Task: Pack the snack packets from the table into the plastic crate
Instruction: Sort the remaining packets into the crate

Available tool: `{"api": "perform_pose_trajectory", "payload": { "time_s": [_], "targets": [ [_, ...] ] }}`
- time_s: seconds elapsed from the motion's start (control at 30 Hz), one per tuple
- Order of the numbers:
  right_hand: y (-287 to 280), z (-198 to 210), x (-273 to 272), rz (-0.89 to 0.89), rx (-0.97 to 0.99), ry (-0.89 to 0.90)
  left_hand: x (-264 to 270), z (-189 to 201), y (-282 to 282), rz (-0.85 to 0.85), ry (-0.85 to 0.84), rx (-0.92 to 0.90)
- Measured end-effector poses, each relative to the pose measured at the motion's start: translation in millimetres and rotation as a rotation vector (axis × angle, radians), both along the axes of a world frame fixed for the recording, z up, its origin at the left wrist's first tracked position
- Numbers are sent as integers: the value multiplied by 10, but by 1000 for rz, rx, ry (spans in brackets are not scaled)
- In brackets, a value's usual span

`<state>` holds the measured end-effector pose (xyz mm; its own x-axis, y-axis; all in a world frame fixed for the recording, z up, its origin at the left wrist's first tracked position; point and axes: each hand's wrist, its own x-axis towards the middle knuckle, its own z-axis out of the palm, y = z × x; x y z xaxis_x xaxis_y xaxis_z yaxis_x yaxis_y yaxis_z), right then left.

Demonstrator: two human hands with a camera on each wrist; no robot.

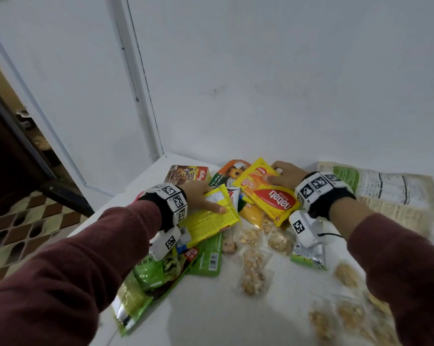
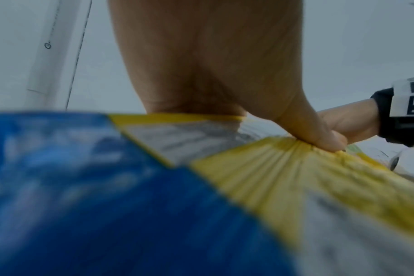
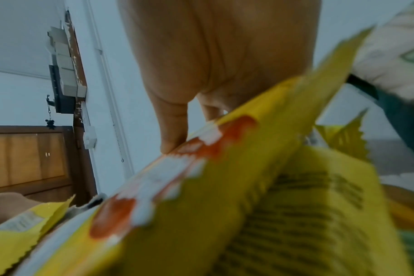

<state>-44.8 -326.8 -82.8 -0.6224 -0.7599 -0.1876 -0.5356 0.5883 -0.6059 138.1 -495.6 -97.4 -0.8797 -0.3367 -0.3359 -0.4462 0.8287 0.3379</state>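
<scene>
A heap of snack packets is lying on a white table (image 1: 211, 308), bunched toward its far left corner where two white walls meet. The person's left hand (image 1: 201, 198) is gripping a yellow packet (image 1: 211, 216) turned printed back up, thumb pressing across its top face and fingers tucked out of sight beneath; the left wrist view shows the thumb pinching the crinkled yellow film (image 2: 284, 168). Just to its right, the right hand (image 1: 283, 177) is holding the far end of a yellow Nabati wafer packet (image 1: 268, 193), fingers curling over its top edge, and the right wrist view shows a fingertip (image 3: 170, 145) pressing that packet (image 3: 201, 205).

A Kellogg's Coco Pops box (image 1: 188, 174) is lying near the far left corner beyond the left hand, with an orange pouch (image 1: 232, 171) between the two hands. Green packets (image 1: 161, 270) are lying at the left edge under the left wrist. Small clear bags of nuts (image 1: 253, 270) are scattered across the near middle and right. A large pale pouch with a nutrition panel (image 1: 385, 188) is lying at the far right edge, beside the right wrist. The crate is not appearing in any view.
</scene>
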Motion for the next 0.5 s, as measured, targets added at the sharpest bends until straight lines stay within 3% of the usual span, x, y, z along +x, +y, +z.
{"api": "perform_pose_trajectory", "payload": {
  "time_s": [0.23, 0.5],
  "targets": [
    [77, 123, 169, 0, -138, -117, 40, -6, 41, -9, 118, -84],
    [296, 532, 439, -51, -209, 52, 112, 426, 257, -64, 225, -234]
  ]
}}
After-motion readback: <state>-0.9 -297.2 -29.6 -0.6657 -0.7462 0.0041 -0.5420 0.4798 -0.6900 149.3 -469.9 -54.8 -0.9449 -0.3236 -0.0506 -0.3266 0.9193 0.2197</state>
